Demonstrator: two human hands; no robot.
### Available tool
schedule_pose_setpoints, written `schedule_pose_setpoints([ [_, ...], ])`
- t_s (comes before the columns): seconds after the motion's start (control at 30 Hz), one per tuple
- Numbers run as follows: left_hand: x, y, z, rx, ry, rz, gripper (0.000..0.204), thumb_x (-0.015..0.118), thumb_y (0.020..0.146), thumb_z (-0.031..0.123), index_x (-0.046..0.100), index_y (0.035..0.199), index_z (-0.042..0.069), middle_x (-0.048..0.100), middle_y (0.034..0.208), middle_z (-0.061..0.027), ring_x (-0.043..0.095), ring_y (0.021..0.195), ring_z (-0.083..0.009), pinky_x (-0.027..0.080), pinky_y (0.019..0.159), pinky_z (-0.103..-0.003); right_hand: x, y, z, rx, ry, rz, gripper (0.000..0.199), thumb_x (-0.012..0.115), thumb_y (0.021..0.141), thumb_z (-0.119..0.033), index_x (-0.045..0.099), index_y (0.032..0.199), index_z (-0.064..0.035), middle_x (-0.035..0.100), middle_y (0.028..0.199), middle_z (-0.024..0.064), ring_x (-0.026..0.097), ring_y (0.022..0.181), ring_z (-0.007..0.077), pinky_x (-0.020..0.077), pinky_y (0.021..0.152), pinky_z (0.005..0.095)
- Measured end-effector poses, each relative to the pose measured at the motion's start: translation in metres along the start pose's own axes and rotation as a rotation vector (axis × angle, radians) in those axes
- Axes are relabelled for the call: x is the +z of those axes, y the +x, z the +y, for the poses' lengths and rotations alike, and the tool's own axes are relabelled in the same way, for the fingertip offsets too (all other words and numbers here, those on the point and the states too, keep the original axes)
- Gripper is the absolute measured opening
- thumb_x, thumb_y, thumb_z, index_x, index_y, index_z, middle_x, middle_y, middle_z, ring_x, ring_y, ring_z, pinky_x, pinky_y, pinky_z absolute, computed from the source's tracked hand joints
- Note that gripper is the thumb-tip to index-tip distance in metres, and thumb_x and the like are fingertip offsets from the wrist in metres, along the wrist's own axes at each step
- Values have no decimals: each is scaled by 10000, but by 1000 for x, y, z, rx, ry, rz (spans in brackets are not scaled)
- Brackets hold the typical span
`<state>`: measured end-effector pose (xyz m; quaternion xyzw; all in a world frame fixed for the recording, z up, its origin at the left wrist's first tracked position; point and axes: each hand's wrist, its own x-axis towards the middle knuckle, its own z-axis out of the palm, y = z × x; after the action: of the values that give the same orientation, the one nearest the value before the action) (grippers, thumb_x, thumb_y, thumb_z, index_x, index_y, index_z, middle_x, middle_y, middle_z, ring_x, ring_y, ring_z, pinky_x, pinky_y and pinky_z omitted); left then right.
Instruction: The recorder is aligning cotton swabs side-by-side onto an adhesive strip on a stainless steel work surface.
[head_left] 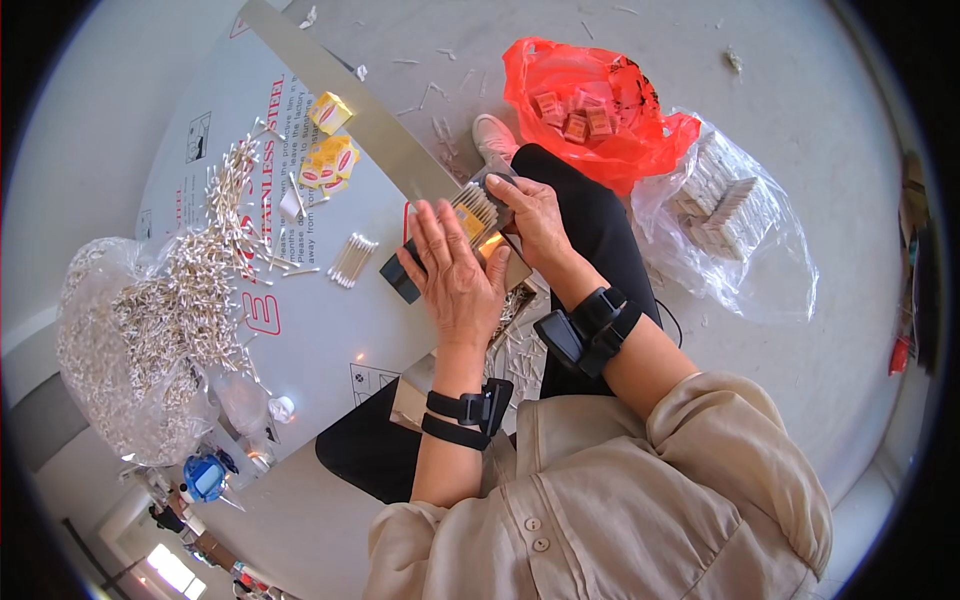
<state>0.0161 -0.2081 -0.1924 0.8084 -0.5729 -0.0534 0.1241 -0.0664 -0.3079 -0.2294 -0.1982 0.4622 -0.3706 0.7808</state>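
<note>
At the table's edge, a row of cotton swabs (pixel 472 212) lies side by side over a metal-edged holder, near an orange glint. My left hand (pixel 458 275) is beside them, fingers stretched out and thumb apart, its fingertips at the swabs. A dark block (pixel 402 276) shows beneath its fingers. My right hand (pixel 537 220) is closed on a dark grey flat piece (pixel 497 192) at the far end of the row, thumb on top; its exact kind is unclear. A small separate bundle of cotton swabs (pixel 353 260) rests on the table to the left.
A large heap of loose cotton swabs (pixel 190 295) spills from a clear bag on the table (pixel 330 310). Small yellow boxes (pixel 330 112) stand farther off. On the floor at right are a red bag (pixel 540 75) with small packs and a clear bag (pixel 770 270) of white bundles.
</note>
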Motion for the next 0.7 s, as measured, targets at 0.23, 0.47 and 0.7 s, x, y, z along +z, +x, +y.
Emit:
schedule_pose_setpoints([
  [0.23, 5, 3, -6, 69, 70, -82, 823, 349, 924, 671, 231, 1540, 138, 210, 1583, -177, 184, 1466, -347, 98, 1145, -597, -9, -1, -4, 12, -111, -109, 79, 703, 833, -89, 704, 885, -30, 671, 763, 17, 600, 592, 86, 491, 531, 215],
  [0.47, 5, 3, -7, 92, 97, -87, 813, 378, 925, 654, 230, 1541, 144, 208, 1581, -180, 174, 1468, -354, 90, 1148, -599, -7, -6, -12, 52, -176, -88, 45, 680, 817, -47, 706, 849, -29, 646, 724, -2, 523, 550, 50, 398, 482, 202],
  [0.7, 2, 3, -9, 111, 48, -108, 795, 423, 945, 593, 221, 1535, 100, 178, 1580, -207, 155, 1469, -372, 91, 1153, -587, -3, -6, -3, -155, -236, -91, 100, 716, 812, -85, 693, 764, 0, 603, 642, -19, 464, 517, 41, 339, 481, 223],
])
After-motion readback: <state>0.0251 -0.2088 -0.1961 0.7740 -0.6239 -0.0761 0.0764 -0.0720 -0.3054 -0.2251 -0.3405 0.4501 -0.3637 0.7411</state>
